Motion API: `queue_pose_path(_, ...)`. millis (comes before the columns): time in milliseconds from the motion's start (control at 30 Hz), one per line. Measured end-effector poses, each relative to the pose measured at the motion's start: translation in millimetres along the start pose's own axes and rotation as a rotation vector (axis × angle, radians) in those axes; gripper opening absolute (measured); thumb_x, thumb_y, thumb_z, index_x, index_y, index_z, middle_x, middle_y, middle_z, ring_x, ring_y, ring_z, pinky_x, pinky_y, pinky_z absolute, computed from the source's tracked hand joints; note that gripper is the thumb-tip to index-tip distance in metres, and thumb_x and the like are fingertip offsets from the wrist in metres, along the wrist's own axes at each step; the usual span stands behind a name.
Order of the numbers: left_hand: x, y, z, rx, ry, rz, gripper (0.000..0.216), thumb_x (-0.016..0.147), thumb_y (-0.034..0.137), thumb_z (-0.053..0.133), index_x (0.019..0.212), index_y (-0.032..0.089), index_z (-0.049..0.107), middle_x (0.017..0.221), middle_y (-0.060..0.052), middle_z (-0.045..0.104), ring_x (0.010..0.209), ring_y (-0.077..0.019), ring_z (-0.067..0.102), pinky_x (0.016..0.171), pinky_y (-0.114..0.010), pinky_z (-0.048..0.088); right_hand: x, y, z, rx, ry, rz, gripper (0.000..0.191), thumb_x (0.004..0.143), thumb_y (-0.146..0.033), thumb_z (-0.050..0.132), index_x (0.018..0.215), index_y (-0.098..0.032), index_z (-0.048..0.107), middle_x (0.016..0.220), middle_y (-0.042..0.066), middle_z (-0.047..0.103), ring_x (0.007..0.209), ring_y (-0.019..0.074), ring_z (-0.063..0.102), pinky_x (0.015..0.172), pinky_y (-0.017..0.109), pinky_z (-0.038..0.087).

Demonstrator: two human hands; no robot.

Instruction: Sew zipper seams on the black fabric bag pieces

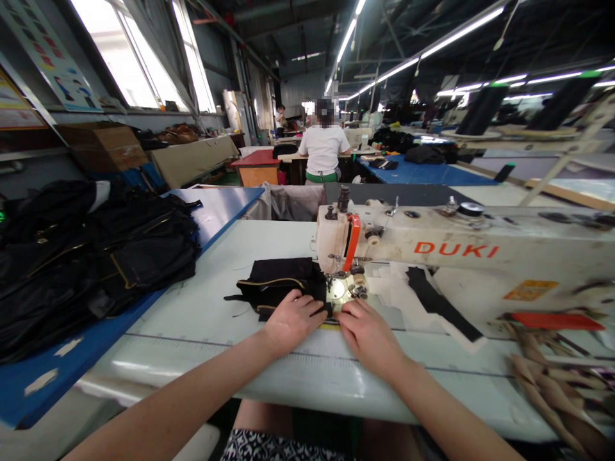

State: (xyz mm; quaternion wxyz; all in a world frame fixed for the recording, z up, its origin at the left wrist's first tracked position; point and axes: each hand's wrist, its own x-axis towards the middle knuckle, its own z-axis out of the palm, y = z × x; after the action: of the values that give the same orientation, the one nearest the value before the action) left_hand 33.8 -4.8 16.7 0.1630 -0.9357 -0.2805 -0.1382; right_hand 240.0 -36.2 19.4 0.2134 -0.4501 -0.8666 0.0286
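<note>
Both forearms are reaching forward over the pale surface (192, 314), the left hand (292, 320) lying flat with fingers spread on the black fabric piece (278, 282) — the right hand (368, 333) pressing palm-down just beside it. The needle area is sitting half hidden under the head of the sewing machine (432, 246). The fabric — dark with a gold zipper line — is resting on the surface, its right edge at the needle plate.

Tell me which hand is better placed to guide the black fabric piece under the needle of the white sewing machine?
Probably the left hand: it lies flat on the black fabric piece with gold zipper, left of the white sewing machine. The right hand rests at the needle plate, mostly off the fabric.
</note>
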Motion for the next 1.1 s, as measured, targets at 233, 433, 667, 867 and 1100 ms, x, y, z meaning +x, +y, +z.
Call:
queue_pose_path(233,-0.3,0.8,0.4,-0.025,0.019,-0.019,0.018,0.095,0.020,0.045,0.104,0.020,0.060,0.109,-0.004,0.064,0.096,-0.0187,0.055,0.082,-0.035,0.035,0.3,-0.6,-0.4,0.010,0.000,0.001,0.020,0.088,-0.011,0.046,0.093,-0.018,0.064,0.086,0.007,0.056,0.087,0.0223,0.048,0.078,0.036,0.044)
queue_pose_path(433,1.4,0.8,-1.1,-0.018,-0.015,-0.011,0.019,0.095,0.019,0.044,0.104,0.020,0.060,0.103,-0.005,0.065,0.094,-0.0181,0.056,0.081,-0.035,0.035,0.7,0.3,-0.6,0.048,0.014,0.011,0.020,0.088,-0.011,0.045,0.094,-0.018,0.063,0.087,0.006,0.057,0.087,0.0219,0.049,0.079,0.036,0.045)
queue_pose_path(667,4.1,-7.3,-19.4,-0.131,-0.146,-0.014,0.025,0.087,0.017,0.053,0.111,0.022,0.060,0.112,-0.003,0.064,0.098,-0.0171,0.056,0.083,-0.033,0.035,5.8,-0.5,-2.5,-0.007,-0.026,-0.050,0.021,0.087,-0.012,0.047,0.094,-0.020,0.065,0.087,0.007,0.058,0.086,0.0219,0.050,0.077,0.036,0.046)
queue_pose_path(867,7.3,-15.9,-21.8,-0.105,-0.155,0.094,0.022,0.089,0.017,0.051,0.108,0.021,0.061,0.105,-0.004,0.067,0.095,-0.0170,0.058,0.080,-0.030,0.040,7.6,2.6,-3.0,0.000,-0.043,-0.067,0.020,0.089,-0.014,0.047,0.096,-0.019,0.065,0.086,0.007,0.057,0.086,0.0218,0.050,0.077,0.036,0.045)
queue_pose_path(1100,8.8,-14.0,2.0,-0.053,-0.045,0.055,0.016,0.091,0.018,0.050,0.103,0.017,0.062,0.106,-0.006,0.066,0.091,-0.0183,0.060,0.074,-0.032,0.046,16.5,16.7,-1.0,-0.023,-0.049,-0.114,0.019,0.088,-0.014,0.048,0.090,-0.019,0.065,0.084,0.006,0.057,0.085,0.0204,0.050,0.077,0.034,0.044)
